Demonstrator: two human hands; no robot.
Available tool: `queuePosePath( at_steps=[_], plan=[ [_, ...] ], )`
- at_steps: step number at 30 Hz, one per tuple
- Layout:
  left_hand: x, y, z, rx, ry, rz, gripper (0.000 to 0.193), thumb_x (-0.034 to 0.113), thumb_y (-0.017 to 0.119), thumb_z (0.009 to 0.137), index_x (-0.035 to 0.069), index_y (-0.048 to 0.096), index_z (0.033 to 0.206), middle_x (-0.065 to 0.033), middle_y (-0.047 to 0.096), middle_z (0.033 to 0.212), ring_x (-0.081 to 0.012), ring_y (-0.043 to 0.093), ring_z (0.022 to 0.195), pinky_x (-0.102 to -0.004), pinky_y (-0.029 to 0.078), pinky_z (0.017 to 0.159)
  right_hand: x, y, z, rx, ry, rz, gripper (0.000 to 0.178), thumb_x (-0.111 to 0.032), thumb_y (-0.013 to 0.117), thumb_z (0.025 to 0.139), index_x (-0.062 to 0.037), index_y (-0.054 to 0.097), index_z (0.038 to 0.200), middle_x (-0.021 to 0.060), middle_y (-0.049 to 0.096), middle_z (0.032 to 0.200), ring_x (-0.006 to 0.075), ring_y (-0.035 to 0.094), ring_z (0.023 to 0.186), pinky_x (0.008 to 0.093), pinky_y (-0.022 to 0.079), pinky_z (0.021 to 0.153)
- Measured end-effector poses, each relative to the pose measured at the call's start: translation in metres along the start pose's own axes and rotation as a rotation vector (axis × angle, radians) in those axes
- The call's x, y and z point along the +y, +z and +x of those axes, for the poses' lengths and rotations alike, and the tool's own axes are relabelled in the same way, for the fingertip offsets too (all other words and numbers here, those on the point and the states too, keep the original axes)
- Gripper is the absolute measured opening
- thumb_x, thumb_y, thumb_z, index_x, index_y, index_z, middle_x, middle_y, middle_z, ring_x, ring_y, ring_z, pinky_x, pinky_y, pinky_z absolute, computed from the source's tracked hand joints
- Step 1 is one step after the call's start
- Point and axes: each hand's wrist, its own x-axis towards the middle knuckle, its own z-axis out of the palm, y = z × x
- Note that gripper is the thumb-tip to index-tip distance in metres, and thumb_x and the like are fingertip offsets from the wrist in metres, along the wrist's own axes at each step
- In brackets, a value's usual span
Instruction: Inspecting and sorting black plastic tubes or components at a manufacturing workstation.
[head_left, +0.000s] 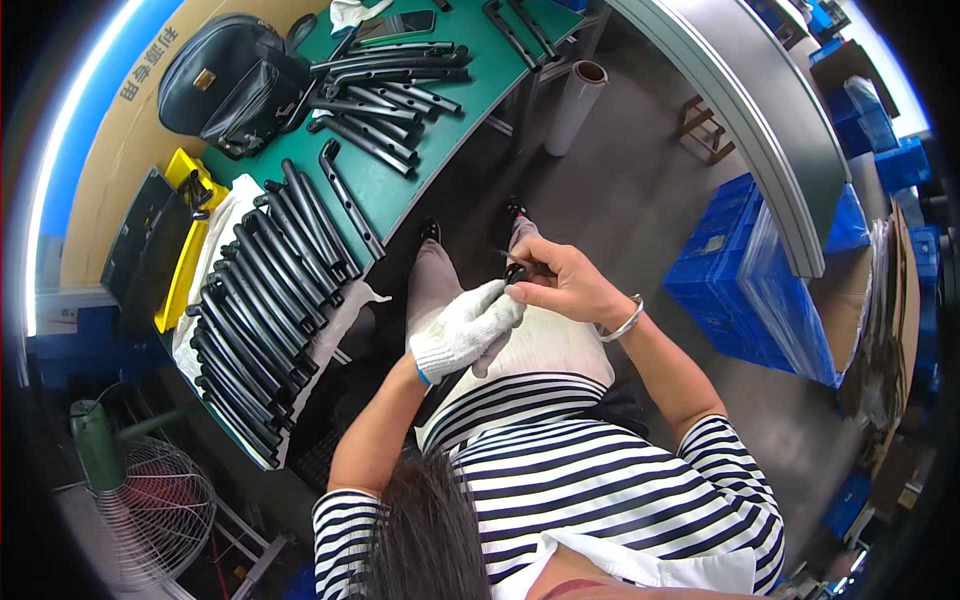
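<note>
Gloved in white knit, the left hand (462, 330) is curled shut around the near end of a slim black part (514, 272) held over the person's lap, while the bare right hand (556, 282), a metal bangle (624, 321) on its wrist, pinches the same part at its far tip with thumb and fingertips closed. Whether the right hand also grips a small tool I cannot tell; only a short dark point shows past the fingers. The part sits between the two hands, above the knees and clear of the bench.

Just to the person's left, on a white cloth (232, 205) at the near end of the green bench (385, 190), a long row of black bent bars (262, 300) lies side by side, closely packed and neatly ordered; by my reading this is the larger share of the batch, though which pile is worked and which is waiting cannot be told from the bars themselves. Farther along the bench a looser heap of the same bars (385, 85) lies crossed over one another, looking less sorted. Beside it stands a black backpack (235, 80), and a yellow tray (185, 240) lies at the bench's outer edge. Across the aisle, blue crates (740, 270) are stacked on the floor.
</note>
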Motion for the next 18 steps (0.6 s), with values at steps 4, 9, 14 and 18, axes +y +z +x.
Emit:
queuePosePath(
  at_steps=[4, 9, 14, 18],
  plan=[
    [-0.003, -0.006, 0.000, 0.001, -0.043, 0.321, 0.044, 0.050, 0.056, 0.100, 0.006, 0.051, 0.102, -0.0064, 0.055, 0.061, -0.0176, 0.056, 0.048, -0.0325, 0.045, 0.048, 0.006, -0.004, 0.001, -0.002, 0.035, -0.057, 0.024, -0.024, 0.070, 0.096, -0.0029, 0.060, 0.100, -0.0029, 0.043, 0.073, 0.0064, 0.040, 0.067, 0.0248, 0.036, 0.060],
    [-0.019, -0.029, -0.028, 0.249, 0.111, 0.966, 0.037, 0.042, 0.060, 0.096, 0.008, 0.055, 0.106, -0.0183, 0.065, 0.075, -0.0371, 0.067, 0.069, -0.0453, 0.052, 0.064, 0.020, -0.030, -0.007, 0.429, 0.289, 0.452, 0.018, -0.023, 0.066, 0.097, -0.0118, 0.060, 0.084, -0.0083, 0.050, 0.067, -0.0006, 0.030, 0.049, 0.0199, 0.020, 0.045],
    [-0.053, -0.044, -0.047, 0.429, 0.241, 0.765, 0.030, 0.034, 0.060, 0.098, 0.007, 0.061, 0.112, -0.0148, 0.068, 0.082, -0.0291, 0.069, 0.073, -0.0361, 0.054, 0.071, 0.031, -0.034, -0.007, 0.362, 0.394, 0.608, 0.022, -0.024, 0.065, 0.098, -0.0125, 0.057, 0.080, -0.0132, 0.036, 0.059, -0.0012, 0.028, 0.046, 0.0192, 0.021, 0.044],
    [-0.078, -0.042, -0.031, 0.836, 0.511, 0.280, 0.031, 0.031, 0.041, 0.109, 0.007, 0.061, 0.101, 0.0003, 0.055, 0.078, -0.0055, 0.049, 0.070, -0.0225, 0.043, 0.065, 0.033, -0.027, -0.004, 0.347, 0.388, 0.661, 0.022, -0.024, 0.061, 0.100, -0.0100, 0.059, 0.083, -0.0128, 0.036, 0.059, -0.0014, 0.028, 0.046, 0.0182, 0.021, 0.042]
  ],
)
